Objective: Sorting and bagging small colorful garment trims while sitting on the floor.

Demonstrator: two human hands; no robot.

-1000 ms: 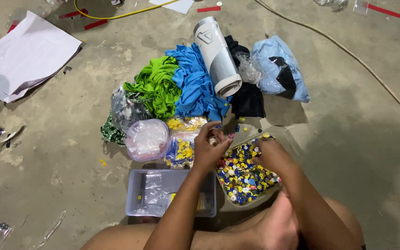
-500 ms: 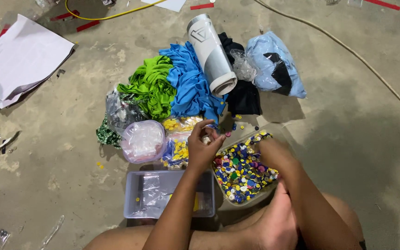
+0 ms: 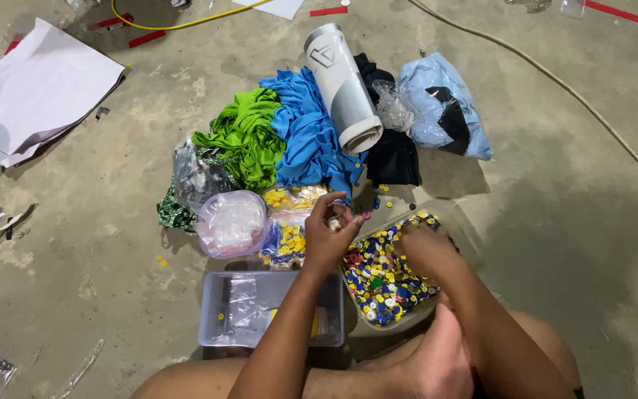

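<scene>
Just below the middle of the frame, the left hand [image 3: 328,235] is raised with its fingertips pinched together on something small, too tiny to identify, though it sits right beside the button heap and is probably a button lifted up for a closer look. The right hand [image 3: 424,250] lies palm-down in the clear tray [image 3: 458,222] at centre right, buried among the loose buttons [image 3: 379,284], mostly yellow and blue with some red and green; whether its fingers are spread or closed I cannot tell. The tray is shallow and wide, which seems to suit raking through the pile. Directly left of it, at lower centre, a grey plastic bin [image 3: 219,325] holds crumpled clear bags and a few yellow pieces. Above that bin rest a puffy clear bag [image 3: 232,222] and small bags of yellow and blue buttons [image 3: 287,235], apparently sorted by colour. Further up the frame lie a green garment [image 3: 249,140], a blue garment [image 3: 310,133], a rolled white-and-grey sheet [image 3: 342,85] and a bagged light-blue cloth [image 3: 444,103]. White paper [image 3: 35,89] lies at upper left on the concrete floor [image 3: 577,244].
</scene>
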